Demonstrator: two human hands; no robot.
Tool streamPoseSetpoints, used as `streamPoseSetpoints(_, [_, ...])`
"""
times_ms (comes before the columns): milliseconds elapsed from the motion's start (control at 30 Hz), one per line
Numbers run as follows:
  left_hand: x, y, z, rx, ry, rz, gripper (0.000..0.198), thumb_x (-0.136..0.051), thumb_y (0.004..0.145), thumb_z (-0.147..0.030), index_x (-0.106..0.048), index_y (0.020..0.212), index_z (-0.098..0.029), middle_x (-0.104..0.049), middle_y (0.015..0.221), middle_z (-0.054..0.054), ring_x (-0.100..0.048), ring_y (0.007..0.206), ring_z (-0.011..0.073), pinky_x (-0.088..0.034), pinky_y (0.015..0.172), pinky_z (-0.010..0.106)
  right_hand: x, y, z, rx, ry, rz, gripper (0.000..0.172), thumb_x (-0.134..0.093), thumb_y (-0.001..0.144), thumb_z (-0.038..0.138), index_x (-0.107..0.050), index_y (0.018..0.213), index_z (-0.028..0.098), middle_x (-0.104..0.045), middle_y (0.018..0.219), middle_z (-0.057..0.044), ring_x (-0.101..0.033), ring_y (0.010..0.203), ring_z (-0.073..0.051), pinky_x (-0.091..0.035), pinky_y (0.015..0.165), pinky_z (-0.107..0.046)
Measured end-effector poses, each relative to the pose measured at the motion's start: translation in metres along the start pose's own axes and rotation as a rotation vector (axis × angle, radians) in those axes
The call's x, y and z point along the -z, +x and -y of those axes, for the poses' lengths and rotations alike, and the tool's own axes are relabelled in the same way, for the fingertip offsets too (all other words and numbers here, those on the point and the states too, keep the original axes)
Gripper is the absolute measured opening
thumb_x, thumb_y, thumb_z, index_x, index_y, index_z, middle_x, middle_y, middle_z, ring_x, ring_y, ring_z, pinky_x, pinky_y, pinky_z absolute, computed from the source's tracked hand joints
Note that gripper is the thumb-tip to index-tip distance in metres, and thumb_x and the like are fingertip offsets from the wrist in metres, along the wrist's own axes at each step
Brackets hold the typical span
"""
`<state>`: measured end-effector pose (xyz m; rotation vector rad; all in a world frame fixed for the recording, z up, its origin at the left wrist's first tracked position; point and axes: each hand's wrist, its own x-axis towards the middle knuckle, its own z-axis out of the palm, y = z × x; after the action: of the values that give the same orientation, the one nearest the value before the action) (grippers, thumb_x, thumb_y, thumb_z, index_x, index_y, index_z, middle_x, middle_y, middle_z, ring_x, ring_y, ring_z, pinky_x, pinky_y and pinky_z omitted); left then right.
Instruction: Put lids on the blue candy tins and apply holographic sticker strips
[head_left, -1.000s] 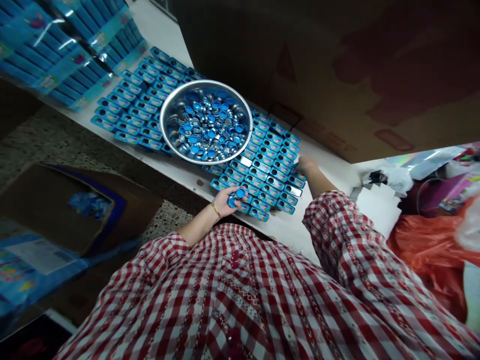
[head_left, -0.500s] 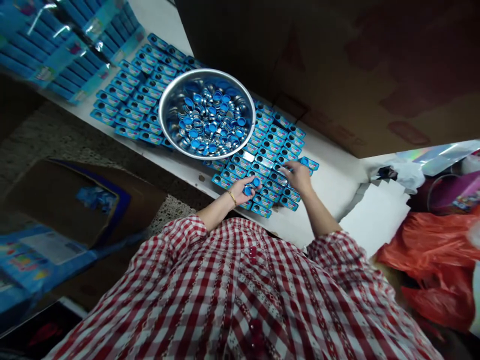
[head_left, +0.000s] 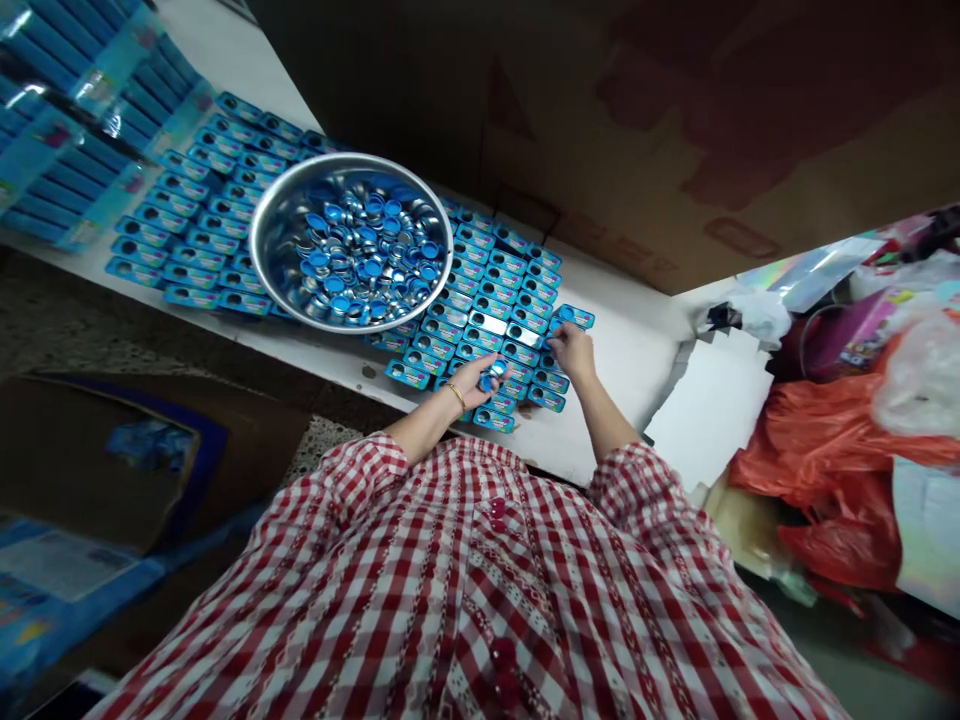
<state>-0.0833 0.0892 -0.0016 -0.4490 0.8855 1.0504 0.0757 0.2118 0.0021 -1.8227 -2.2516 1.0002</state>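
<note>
Rows of small blue tins [head_left: 495,305] lie side by side on a white table [head_left: 637,350]. A steel bowl [head_left: 274,200] full of blue and silver round caps [head_left: 360,260] stands on top of them. My left hand [head_left: 476,378] is curled around a few blue caps [head_left: 491,378] just above the near rows. My right hand [head_left: 571,345] rests on the tins at the right end, fingers bent and pinching at one of them; what it grips is too small to tell.
A large brown cardboard box [head_left: 637,130] stands behind the table. Packs of blue goods [head_left: 67,120] lie at the far left. An open carton [head_left: 97,460] sits on the floor at left. Red and white plastic bags [head_left: 847,470] pile up at right.
My right hand came in from the table's right edge onto the tins at the right end. My left hand with the caps moved slightly forward over the near rows. The view shifted.
</note>
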Motion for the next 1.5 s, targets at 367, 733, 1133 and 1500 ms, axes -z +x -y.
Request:
streamPoseSetpoints(367, [0.004, -0.008, -0.007, -0.027, -0.022, 0.033, 0.009, -0.052, 0.087, -0.019, -0.056, 0.083, -0.012, -0.064, 0.077, 0.008, -0.065, 0.064, 0.0122, -0.035, 0.037, 0.01, 0.008, 0.072, 0.004, -0.203, -0.633, 0.348, 0.044, -0.074, 0.066, 0.028, -0.06, 0.102, 0.007, -0.065, 0.103, -0.016, -0.06, 0.097, -0.021, -0.043, 0.078, -0.025])
streamPoseSetpoints(733, [-0.003, -0.001, -0.003, -0.103, 0.005, -0.005, 0.009, -0.065, 0.079, -0.016, -0.056, 0.077, -0.014, -0.057, 0.066, -0.001, -0.057, 0.051, 0.0054, -0.038, 0.04, 0.012, -0.01, -0.015, 0.029, 0.254, -0.23, 0.129, 0.028, -0.055, 0.085, 0.029, -0.064, 0.111, 0.023, -0.065, 0.105, -0.008, -0.059, 0.097, -0.021, -0.045, 0.083, -0.031])
streamPoseSetpoints(1133, [0.002, -0.001, 0.004, -0.013, -0.001, -0.007, 0.014, -0.054, 0.087, -0.023, -0.053, 0.077, -0.013, -0.062, 0.074, 0.007, -0.066, 0.067, 0.0111, -0.039, 0.04, 0.01, 0.0, -0.022, -0.01, -0.039, -0.217, 0.028, 0.02, -0.056, 0.081, 0.02, -0.067, 0.097, 0.017, -0.068, 0.095, -0.007, -0.061, 0.089, -0.02, -0.046, 0.079, -0.029])
streamPoseSetpoints(1500, [0.008, -0.01, -0.009, -0.02, -0.048, 0.042, 0.013, -0.055, 0.087, -0.024, -0.054, 0.08, -0.013, -0.062, 0.074, 0.006, -0.065, 0.063, 0.0099, -0.036, 0.037, 0.009, -0.003, 0.026, 0.003, -0.219, -0.621, 0.348, 0.048, -0.072, 0.07, 0.031, -0.058, 0.113, 0.015, -0.06, 0.115, -0.016, -0.06, 0.104, -0.026, -0.049, 0.08, -0.033])
